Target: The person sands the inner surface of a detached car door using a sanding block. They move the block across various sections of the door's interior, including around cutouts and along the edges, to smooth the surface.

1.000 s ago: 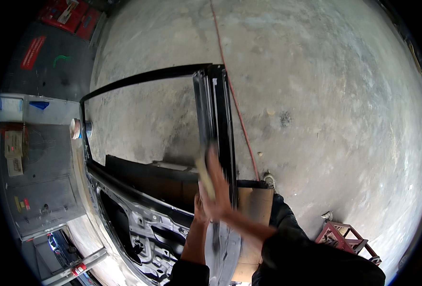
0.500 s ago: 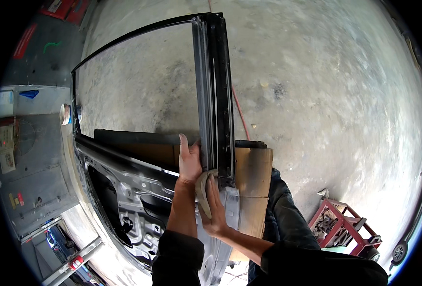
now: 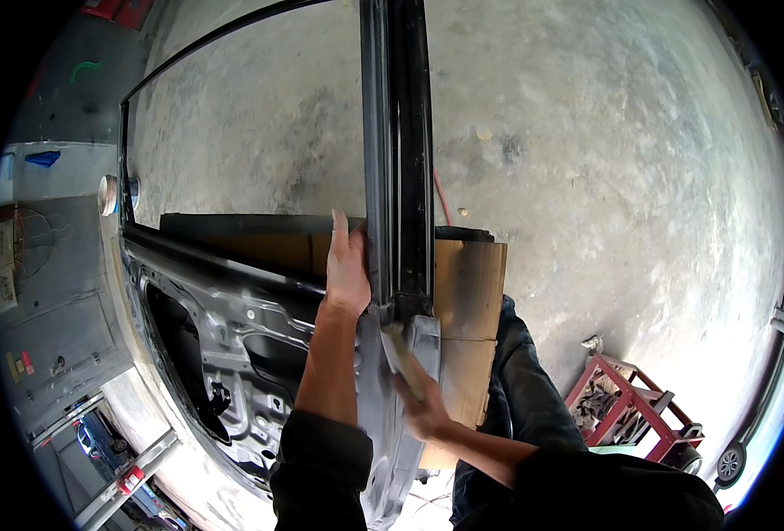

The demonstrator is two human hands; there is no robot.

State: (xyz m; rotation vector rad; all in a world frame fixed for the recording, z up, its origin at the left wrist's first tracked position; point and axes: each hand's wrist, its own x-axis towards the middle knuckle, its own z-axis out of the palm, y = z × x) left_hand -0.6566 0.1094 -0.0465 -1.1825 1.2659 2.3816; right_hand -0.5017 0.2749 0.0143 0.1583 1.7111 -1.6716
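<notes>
A car door [image 3: 246, 341] with its bare inner metal panel lies before me on cardboard. My left hand [image 3: 348, 281] is wrapped around the lower end of its upright window-frame post [image 3: 377, 177], the thumb side pointing away from me. Lower down, my right hand [image 3: 429, 414] grips a flat tan sanding pad [image 3: 402, 361]. The pad is tilted edge-on over the grey, dull-surfaced door edge [image 3: 424, 336], just below the foot of the post. Whether the pad touches the metal there is hard to tell.
Brown cardboard [image 3: 470, 292] sticks out under the door at the right, near my leg [image 3: 533, 380]. A red metal cart [image 3: 626, 403] holding rags stands at the lower right. A small tub [image 3: 107, 195] sits beyond the door's left side. A red hose [image 3: 442, 196] crosses the concrete floor.
My right hand has drawn the pad off the post's foot, toward me and slightly right, tilting it. My left hand keeps its hold. The whole view has shifted a little.
</notes>
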